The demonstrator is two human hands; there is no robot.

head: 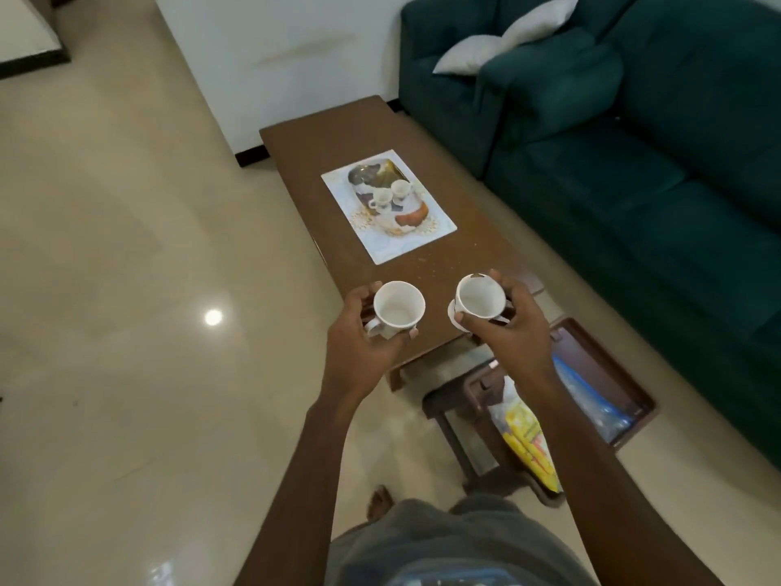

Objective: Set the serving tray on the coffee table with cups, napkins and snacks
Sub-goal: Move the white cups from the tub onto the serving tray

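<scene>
Near the middle of the frame, the left hand (pixel 365 332) grips a plain white ceramic cup (pixel 399 310) from its side, with the thumb on the far wall and the fingers curled under near the handle. The cup's open mouth faces up. Just to its right, the right hand (pixel 509 327) holds a second white ceramic cup (pixel 479 299), fingers wrapped round its far side and thumb on the near rim. This one tilts slightly. A white edge shows beneath it, and I cannot tell whether that is a saucer. Both cups are held above the near end of the long brown wooden table (pixel 372 133), apart from each other.

Further up the table lies a flat white rectangular tray (pixel 437 228) with a grey, gold and orange print. Two small white handled cups (pixel 391 194) stand side by side on it.

At the lower right, beside the table's end, a dark brown plastic stool (pixel 443 401) and a brown rectangular crate (pixel 634 391) stand on the glossy cream tiled floor (pixel 126 289). A yellow snack packet (pixel 528 437) leans there, and a clear bag with blue edging (pixel 591 391) lies in the crate. A teal upholstered sofa (pixel 634 184) with a white cushion (pixel 507 38) fills the upper right.
</scene>
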